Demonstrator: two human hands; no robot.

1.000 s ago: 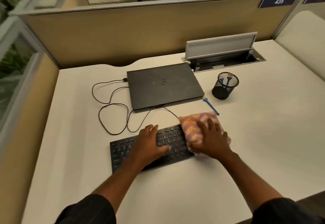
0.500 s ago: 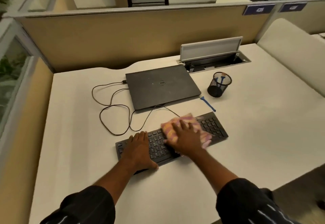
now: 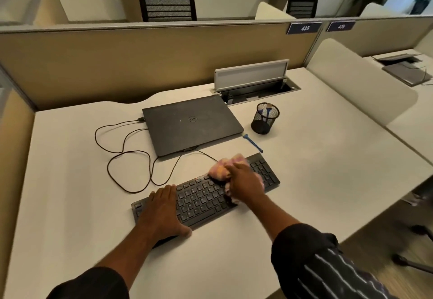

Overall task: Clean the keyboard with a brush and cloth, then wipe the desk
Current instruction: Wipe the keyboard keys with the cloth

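A black keyboard (image 3: 203,198) lies slanted on the white desk (image 3: 304,181) in front of me. My right hand (image 3: 244,183) presses a bunched pink and yellow cloth (image 3: 222,169) onto the keys right of the middle. My left hand (image 3: 164,212) lies flat on the keyboard's left end, fingers spread, holding it down. A small blue brush (image 3: 253,143) rests on the desk just beyond the keyboard's right end, untouched.
A closed dark laptop (image 3: 189,122) sits behind the keyboard, its black cable (image 3: 126,155) looping on the left. A black mesh cup (image 3: 264,118) stands to the right of the laptop. An open cable hatch (image 3: 253,80) is at the back. Beige partitions wall the desk.
My right hand slid the cloth leftward from the keyboard's right end to its middle, and the cloth is now bunched up. My left hand shifted to the left end. The view tilted up.
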